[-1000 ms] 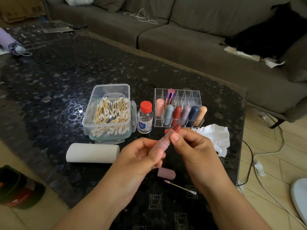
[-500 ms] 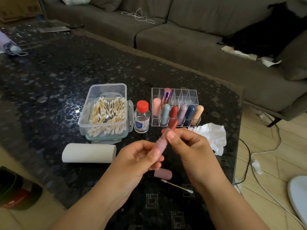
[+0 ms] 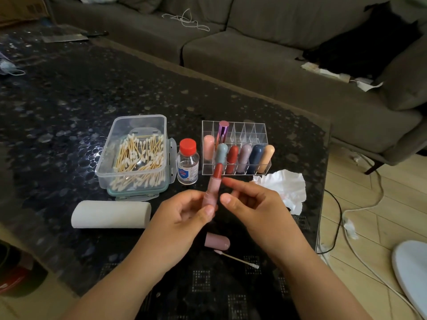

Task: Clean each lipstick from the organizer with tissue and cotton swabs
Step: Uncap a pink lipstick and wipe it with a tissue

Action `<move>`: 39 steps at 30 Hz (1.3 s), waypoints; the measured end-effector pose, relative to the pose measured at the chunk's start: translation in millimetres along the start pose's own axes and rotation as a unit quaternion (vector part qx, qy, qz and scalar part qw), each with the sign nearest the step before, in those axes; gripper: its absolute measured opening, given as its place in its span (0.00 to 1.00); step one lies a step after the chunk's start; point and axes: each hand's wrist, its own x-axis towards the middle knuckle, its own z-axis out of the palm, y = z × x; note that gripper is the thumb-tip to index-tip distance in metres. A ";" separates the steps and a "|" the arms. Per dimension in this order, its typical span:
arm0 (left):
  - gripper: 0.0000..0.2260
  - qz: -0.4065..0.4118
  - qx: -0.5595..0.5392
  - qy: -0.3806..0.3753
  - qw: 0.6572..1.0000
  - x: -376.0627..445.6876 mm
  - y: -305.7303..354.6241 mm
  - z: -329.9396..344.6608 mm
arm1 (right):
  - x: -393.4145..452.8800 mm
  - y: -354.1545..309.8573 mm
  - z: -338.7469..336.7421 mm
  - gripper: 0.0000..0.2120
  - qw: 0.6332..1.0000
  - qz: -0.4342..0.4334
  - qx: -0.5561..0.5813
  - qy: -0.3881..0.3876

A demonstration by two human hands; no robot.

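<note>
head view: one wide-angle frame, looking down at both hands over a dark pebble-patterned surface [image 3: 69,107].
left hand [image 3: 184,215]: grip closed round the pink tube of an uncapped lipstick [image 3: 211,192]; tube was held near upright, red bullet at the top.
right hand [image 3: 251,204]: grip was relaxed, nothing held; fingers loosely extended just beside the lipstick, forefinger tip near the bullet. Contact could not be told.
cap [image 3: 217,241]: pink, laid on its side on the surface below the hands.
used swab [image 3: 235,258]: single cotton swab laid just in front of the cap, apart from it.
organizer [image 3: 261,132]: clear, compartmented, stood behind the hands; a front row of capped lipsticks, one pink and one metallic purple further back, was seen.
tissue [image 3: 286,185]: crumpled white sheet laid right of the hands, just in front of the organizer's right end.
swab box [image 3: 136,155]: clear tub filled with cotton swabs, left of the organizer.
bottle [image 3: 187,162]: small, clear, red cap, stood between swab box and organizer.
tissue roll [image 3: 111,214]: white, laid on its side in front of the swab box.
sofa [image 3: 254,54]: grey, beyond the surface.
</note>
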 end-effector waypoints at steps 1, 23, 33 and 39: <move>0.05 0.003 0.019 0.020 1.000 1.7 -0.6 -0.6 | 0.6 1.4 -2.2 0.13 1.000 0.005 -0.014 0.010; 0.05 -0.047 -0.018 0.033 0.998 19.2 7.2 30.2 | 14.2 22.4 -71.9 0.08 0.945 0.035 -0.259 0.198; 0.05 -0.031 -0.010 0.001 0.999 11.3 22.5 32.9 | -1.4 13.5 -27.6 0.09 0.998 -0.029 0.042 0.040; 0.05 -0.022 -0.013 -0.012 1.000 10.6 23.4 30.1 | 0.5 16.6 -20.8 0.18 0.996 -0.049 0.079 0.004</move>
